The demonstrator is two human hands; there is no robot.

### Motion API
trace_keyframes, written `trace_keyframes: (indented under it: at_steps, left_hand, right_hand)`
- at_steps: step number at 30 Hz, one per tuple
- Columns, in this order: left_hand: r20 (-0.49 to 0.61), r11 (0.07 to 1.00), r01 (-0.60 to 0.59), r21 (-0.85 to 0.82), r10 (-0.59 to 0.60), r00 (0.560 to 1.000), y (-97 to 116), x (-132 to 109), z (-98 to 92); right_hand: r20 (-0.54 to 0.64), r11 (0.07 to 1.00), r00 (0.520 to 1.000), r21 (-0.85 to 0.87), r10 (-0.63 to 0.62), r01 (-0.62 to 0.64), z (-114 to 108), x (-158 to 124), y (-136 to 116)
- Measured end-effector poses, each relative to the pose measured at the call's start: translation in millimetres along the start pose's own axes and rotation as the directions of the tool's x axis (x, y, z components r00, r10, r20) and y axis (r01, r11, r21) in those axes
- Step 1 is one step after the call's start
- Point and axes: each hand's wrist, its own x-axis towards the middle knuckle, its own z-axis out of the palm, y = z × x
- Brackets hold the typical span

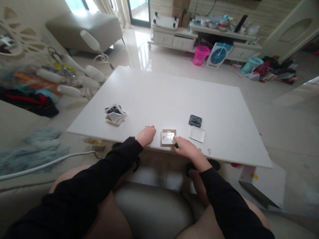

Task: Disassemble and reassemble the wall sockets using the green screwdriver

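You are working at a broad white table point(174, 96), its near edge running just on your side of an open, shallow white box point(165, 143). Two black sleeves point(224, 202) are reaching in from either side of that box. Well to the left of the box, a loose pile of white and dark frames point(116, 116) is sitting askew. The box is lying open side up between your hands, nearer the right one. Your right hand point(187, 147) is holding a green handle point(176, 145) in a closed grip, fingertips hovering at or touching the box's right wall; which, you cannot tell from here. Your left hand point(146, 135) is resting to the left of the box, a little apart from it, its fingers curling inward; whether they are pinching anything, you cannot tell. To the right of the box, a white cover point(197, 134) is lying flat, with a dark panel point(195, 120) lying just past it. Right of the box too, a small clear piece point(209, 151) is lying near the table's edge. Fine markings inside the box are showing too small to read. Your right wrist is slanting in toward the box from the lower right, while your left forearm is angling up from the lower left, back of the hand facing up.
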Motion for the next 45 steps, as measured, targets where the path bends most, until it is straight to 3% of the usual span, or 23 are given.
trace_keyframes:
  at_steps: [14,23,27,31,36,42,45]
  left_hand:
    - [0.059,0.999,-0.006,0.035,0.004,0.998,-3,3,4.3]
    - [0.082,0.999,0.010,0.033,-0.013,0.997,3,-1,-2.6]
    - [0.058,1.000,0.016,0.018,-0.017,0.998,4,-3,-6.7]
    - [-0.034,1.000,0.019,-0.009,-0.019,0.999,14,-8,-13.7]
    - [-0.033,0.992,-0.028,-0.121,0.024,0.999,32,-13,-20.4]
    - [0.014,0.993,-0.059,-0.106,0.061,0.998,42,-20,-23.3]
    - [0.017,0.991,-0.082,-0.106,0.084,0.996,44,-24,-24.5]
  right_hand:
    - [-0.010,0.998,1.000,0.057,-0.009,0.010,-4,1,-1]
    - [-0.111,0.996,0.993,0.080,0.045,-0.036,-22,-6,17]
    - [-0.120,0.993,0.991,0.106,0.067,-0.054,-23,-2,28]
    - [-0.155,0.988,0.981,0.121,0.116,-0.098,-21,5,43]
    - [-0.275,0.951,0.915,0.176,0.295,-0.253,-21,15,63]
    - [-0.370,0.829,0.744,0.308,0.556,-0.466,-28,26,67]
    - [-0.388,0.799,0.700,0.333,0.600,-0.500,-28,35,64]
